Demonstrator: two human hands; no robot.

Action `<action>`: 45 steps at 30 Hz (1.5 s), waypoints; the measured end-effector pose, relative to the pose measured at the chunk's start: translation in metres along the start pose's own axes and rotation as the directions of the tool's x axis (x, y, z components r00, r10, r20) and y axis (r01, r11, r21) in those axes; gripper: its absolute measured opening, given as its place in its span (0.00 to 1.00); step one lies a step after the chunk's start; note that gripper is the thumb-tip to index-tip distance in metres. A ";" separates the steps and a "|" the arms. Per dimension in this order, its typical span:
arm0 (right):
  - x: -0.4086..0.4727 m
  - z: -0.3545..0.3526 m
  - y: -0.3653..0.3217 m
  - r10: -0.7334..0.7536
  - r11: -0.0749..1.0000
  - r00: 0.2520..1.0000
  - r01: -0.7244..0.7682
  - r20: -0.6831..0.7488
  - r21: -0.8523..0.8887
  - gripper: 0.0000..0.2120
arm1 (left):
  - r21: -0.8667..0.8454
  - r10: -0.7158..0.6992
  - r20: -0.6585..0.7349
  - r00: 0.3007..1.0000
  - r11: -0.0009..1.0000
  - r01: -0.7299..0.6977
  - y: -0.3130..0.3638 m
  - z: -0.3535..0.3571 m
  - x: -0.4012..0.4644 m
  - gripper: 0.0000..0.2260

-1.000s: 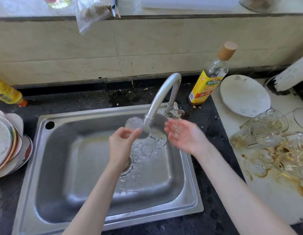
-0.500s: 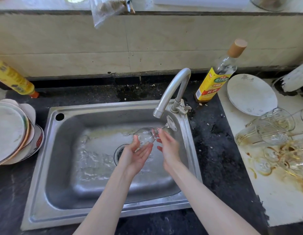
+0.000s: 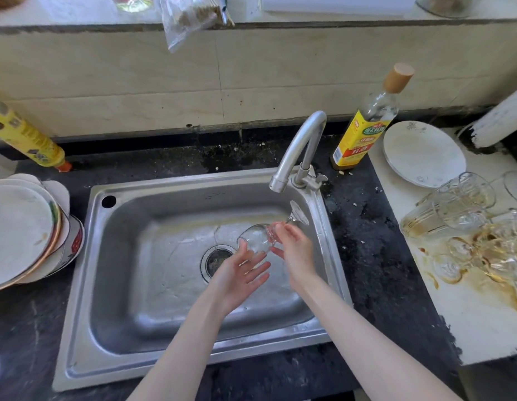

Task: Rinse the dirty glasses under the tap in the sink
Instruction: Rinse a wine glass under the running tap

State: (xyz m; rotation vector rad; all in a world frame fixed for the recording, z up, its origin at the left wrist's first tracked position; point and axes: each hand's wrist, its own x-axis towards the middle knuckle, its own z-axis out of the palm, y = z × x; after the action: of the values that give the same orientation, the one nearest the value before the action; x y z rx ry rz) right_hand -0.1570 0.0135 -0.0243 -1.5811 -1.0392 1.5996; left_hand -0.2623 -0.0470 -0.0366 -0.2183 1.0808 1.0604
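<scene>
My right hand (image 3: 294,250) pinches 1 wine glass (image 3: 255,237) (tipped sideways) over the sink (image 3: 164,285); my left hand (image 3: 239,273) lies spread beneath its bowl.

Taking the sink (image 3: 86,285) as landmark: its basin lies open across the left and near parts, with only the drain (image 3: 215,260) in the floor. At its back right corner the tap (image 3: 297,149) arches over the basin, and below the spout both hands, the left hand (image 3: 239,273) and the right hand (image 3: 294,250), fill the space with a wine glass (image 3: 257,237) on its side. Left of the sink, stacked plates (image 3: 23,230) crowd the counter (image 3: 364,250). Right of the sink runs a bare dark strip, then a jumble of dirty glasses (image 3: 459,215). Behind its right corner stands a bottle (image 3: 364,125).
</scene>
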 end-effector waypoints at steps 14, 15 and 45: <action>-0.030 -0.079 -0.008 -0.443 0.685 0.878 0.463 0.183 -0.563 0.09 | 0.811 0.506 0.519 0.689 -0.545 -0.210 -0.001 0.014 -0.016 0.25; -0.039 -0.087 -0.012 -0.470 0.698 0.872 0.462 0.136 -0.547 0.09 | 0.787 0.505 0.567 0.651 -0.565 -0.247 -0.003 0.024 -0.023 0.24; -0.716 -0.414 0.275 -0.117 0.991 0.034 0.062 -0.992 -0.115 0.06 | -0.583 -0.881 0.474 0.010 -0.322 -0.746 -0.594 0.101 -0.340 0.22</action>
State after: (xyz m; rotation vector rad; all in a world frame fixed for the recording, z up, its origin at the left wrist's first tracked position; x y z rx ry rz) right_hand 0.3196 -0.7063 0.0945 -1.9963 -0.2605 -0.0170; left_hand 0.2475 -0.4961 0.0919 -3.3241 0.2612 0.1247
